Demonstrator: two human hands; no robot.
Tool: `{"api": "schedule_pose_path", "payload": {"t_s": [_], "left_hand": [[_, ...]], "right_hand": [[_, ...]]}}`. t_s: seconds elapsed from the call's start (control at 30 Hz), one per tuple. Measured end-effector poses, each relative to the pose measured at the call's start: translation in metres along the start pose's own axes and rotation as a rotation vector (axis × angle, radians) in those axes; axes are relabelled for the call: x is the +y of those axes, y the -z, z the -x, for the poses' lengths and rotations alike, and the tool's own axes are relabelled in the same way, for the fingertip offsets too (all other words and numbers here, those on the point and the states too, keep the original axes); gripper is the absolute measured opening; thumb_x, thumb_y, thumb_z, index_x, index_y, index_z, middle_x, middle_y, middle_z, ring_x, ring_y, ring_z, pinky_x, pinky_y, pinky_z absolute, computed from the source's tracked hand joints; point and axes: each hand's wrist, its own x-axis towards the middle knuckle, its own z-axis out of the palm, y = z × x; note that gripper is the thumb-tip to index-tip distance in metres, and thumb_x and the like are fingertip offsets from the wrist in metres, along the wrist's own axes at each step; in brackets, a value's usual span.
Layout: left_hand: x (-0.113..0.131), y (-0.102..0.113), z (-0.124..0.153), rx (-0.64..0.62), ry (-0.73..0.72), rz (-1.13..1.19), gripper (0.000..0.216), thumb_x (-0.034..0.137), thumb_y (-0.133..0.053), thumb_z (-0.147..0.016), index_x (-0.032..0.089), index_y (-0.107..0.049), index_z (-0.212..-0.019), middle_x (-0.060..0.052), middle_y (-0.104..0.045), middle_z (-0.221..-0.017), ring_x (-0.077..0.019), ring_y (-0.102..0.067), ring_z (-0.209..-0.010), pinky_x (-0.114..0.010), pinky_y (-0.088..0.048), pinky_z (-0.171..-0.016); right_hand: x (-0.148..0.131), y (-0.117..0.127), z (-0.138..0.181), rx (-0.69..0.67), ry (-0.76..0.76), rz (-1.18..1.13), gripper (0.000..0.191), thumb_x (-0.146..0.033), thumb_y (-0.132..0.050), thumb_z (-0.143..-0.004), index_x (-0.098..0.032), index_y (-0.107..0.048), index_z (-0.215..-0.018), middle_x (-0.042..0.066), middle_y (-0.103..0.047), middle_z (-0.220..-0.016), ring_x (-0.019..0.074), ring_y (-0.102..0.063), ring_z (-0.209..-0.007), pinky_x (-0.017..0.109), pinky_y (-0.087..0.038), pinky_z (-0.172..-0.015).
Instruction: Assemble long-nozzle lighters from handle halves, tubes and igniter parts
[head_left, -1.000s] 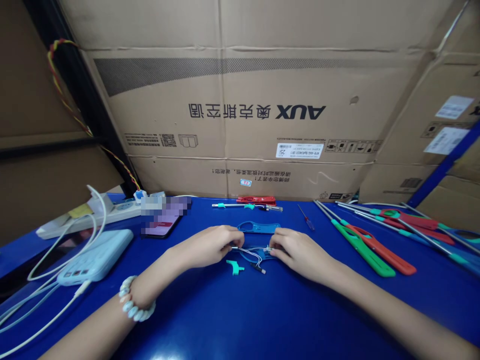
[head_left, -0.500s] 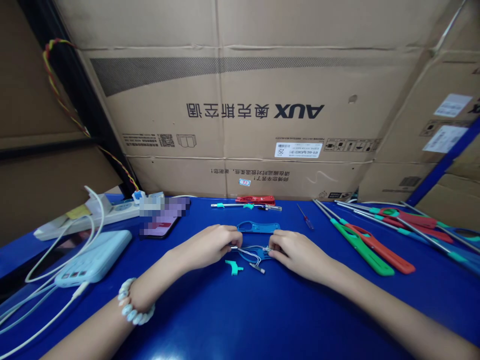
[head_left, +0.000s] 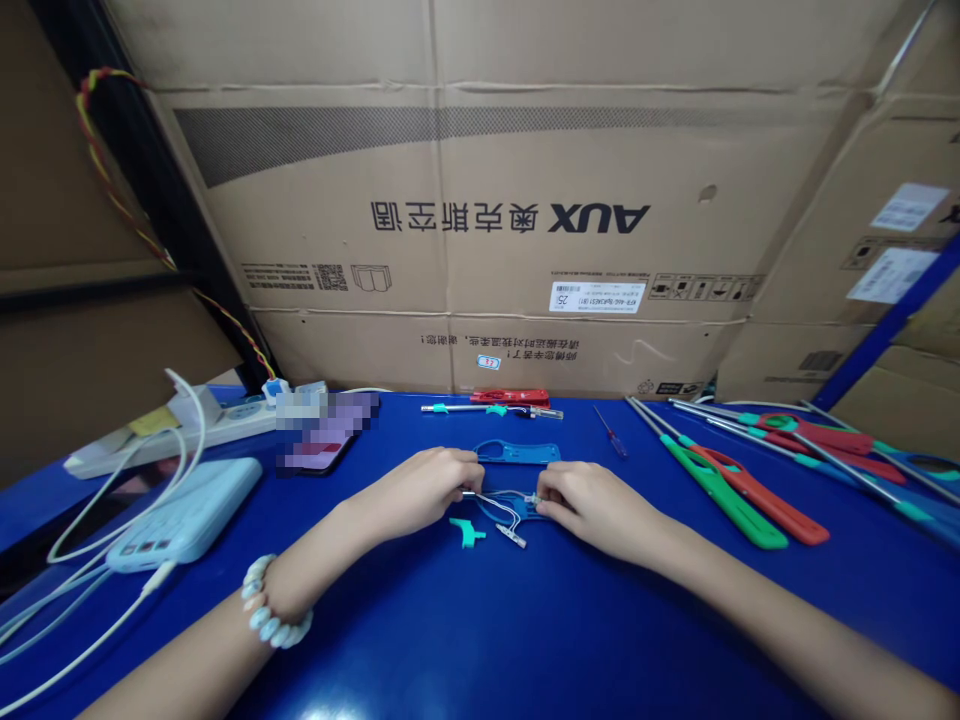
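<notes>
My left hand (head_left: 442, 478) is closed in a pinch on the end of a thin metal tube (head_left: 469, 494). My right hand (head_left: 585, 497) pinches a small pale fitting (head_left: 532, 498) at its fingertips. Thin white wires (head_left: 510, 507) run between the hands and to a small cylindrical piece (head_left: 511, 536) in front. Beneath the wires lies a blue plastic handle half (head_left: 534, 511), partly hidden by my right fingers. Another blue handle half (head_left: 517, 454) lies just beyond both hands. Nearer to me, a teal trigger (head_left: 470, 534) rests on the blue tabletop (head_left: 480, 630).
Long lighters with green (head_left: 739, 500) and orange (head_left: 780, 500) handles lie at right, beside several more. A screwdriver (head_left: 616, 442), a metal rod assembly (head_left: 465, 408) and red handle parts (head_left: 510, 397) are behind. On the left are a power bank (head_left: 187, 510), phone (head_left: 330, 440) and power strip (head_left: 247, 420).
The small wired cylinder has shifted slightly left and turned a little. Both hands keep nearly the same place and grip.
</notes>
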Motion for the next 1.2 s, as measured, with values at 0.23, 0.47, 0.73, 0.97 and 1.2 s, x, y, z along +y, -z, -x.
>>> {"api": "schedule_pose_path", "payload": {"t_s": [0.23,0.47,0.73,0.97,1.2], "left_hand": [[0.000,0.002,0.000,-0.015,-0.025,0.011,0.027,-0.005,-0.045,-0.072,0.018,-0.058,-0.077,-0.001,-0.061,-0.084,-0.0157,-0.059,-0.078,-0.024,-0.039,-0.066],[0.001,0.005,0.000,-0.036,-0.046,-0.008,0.029,-0.006,-0.048,-0.074,0.018,-0.061,-0.079,0.000,-0.063,-0.085,-0.0167,-0.061,-0.080,-0.025,-0.040,-0.069],[0.008,0.001,0.002,-0.039,-0.039,-0.194,0.017,0.005,-0.054,-0.083,0.018,-0.063,-0.079,-0.002,-0.062,-0.085,-0.0189,-0.060,-0.082,-0.029,-0.041,-0.076],[0.017,-0.006,-0.003,0.040,-0.050,-0.185,0.015,0.007,-0.048,-0.089,0.017,-0.061,-0.086,-0.003,-0.061,-0.089,-0.0188,-0.058,-0.084,-0.030,-0.044,-0.076],[0.018,-0.015,-0.004,0.060,-0.087,-0.125,0.024,0.005,-0.041,-0.091,0.015,-0.063,-0.089,-0.005,-0.061,-0.090,-0.0175,-0.061,-0.081,-0.027,-0.046,-0.072]], "right_hand": [[-0.002,0.004,0.000,-0.014,0.012,-0.006,0.015,-0.022,-0.054,-0.089,-0.017,-0.063,-0.079,0.004,-0.066,-0.083,0.0175,-0.060,-0.073,0.027,-0.040,-0.064],[-0.001,0.004,0.001,-0.026,0.017,-0.031,0.012,-0.021,-0.056,-0.087,-0.017,-0.063,-0.079,0.004,-0.066,-0.082,0.0172,-0.060,-0.074,0.026,-0.040,-0.064],[0.001,0.008,0.001,-0.016,0.004,-0.084,0.013,-0.023,-0.056,-0.088,-0.017,-0.063,-0.080,0.003,-0.063,-0.080,0.0145,-0.057,-0.069,0.024,-0.039,-0.061],[0.002,0.005,0.002,-0.028,0.002,-0.085,0.011,-0.024,-0.057,-0.087,-0.017,-0.064,-0.081,0.002,-0.062,-0.079,0.0145,-0.056,-0.068,0.024,-0.038,-0.060],[0.002,0.004,0.000,-0.006,-0.005,-0.032,0.006,-0.023,-0.060,-0.085,-0.018,-0.063,-0.083,0.002,-0.063,-0.079,0.0150,-0.057,-0.069,0.024,-0.036,-0.060]]}}
